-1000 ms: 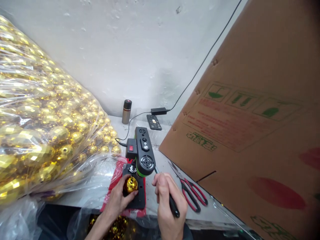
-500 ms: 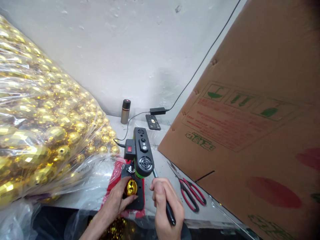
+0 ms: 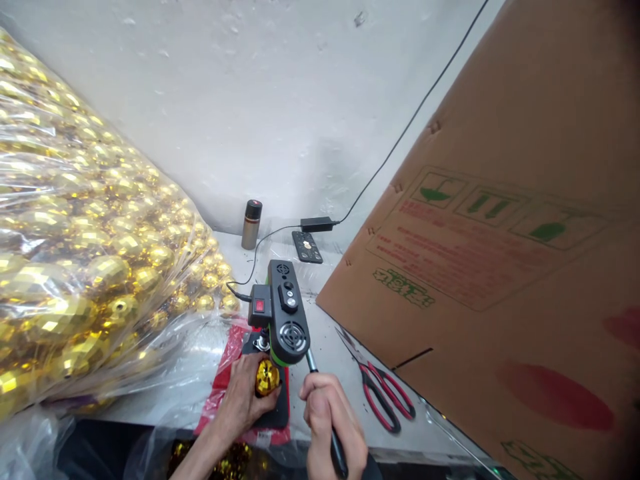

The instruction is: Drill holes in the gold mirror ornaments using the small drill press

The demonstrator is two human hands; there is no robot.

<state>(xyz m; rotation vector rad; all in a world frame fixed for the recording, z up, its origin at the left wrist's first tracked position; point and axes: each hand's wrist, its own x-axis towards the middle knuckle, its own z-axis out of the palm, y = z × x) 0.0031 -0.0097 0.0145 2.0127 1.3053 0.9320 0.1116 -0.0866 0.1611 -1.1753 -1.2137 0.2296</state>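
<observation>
A shiny gold faceted ball (image 3: 267, 378) is gripped between the thumb and fingers of my left hand (image 3: 245, 393). It sits just below the front end of a small black bench press (image 3: 287, 307), above the press's dark base plate (image 3: 275, 419). My right hand (image 3: 333, 420) is closed around the black-gripped lever (image 3: 339, 453) that comes out of the press's right side. A red switch (image 3: 259, 305) shows on the box at the press's left. The underside of the press head is hidden from me.
Left stands a big clear bag of gold balls (image 3: 110, 267). Red-and-black scissors (image 3: 383, 393) lie right of the press, beside a large cardboard box (image 3: 475, 233). Behind are a spray can (image 3: 251, 225), a phone (image 3: 307, 247) and a power adapter (image 3: 317, 224) with its cord.
The ball has turned a little in my left hand and shifted slightly right. My right hand stays on the lever, which has hardly moved. The whole view has shifted slightly.
</observation>
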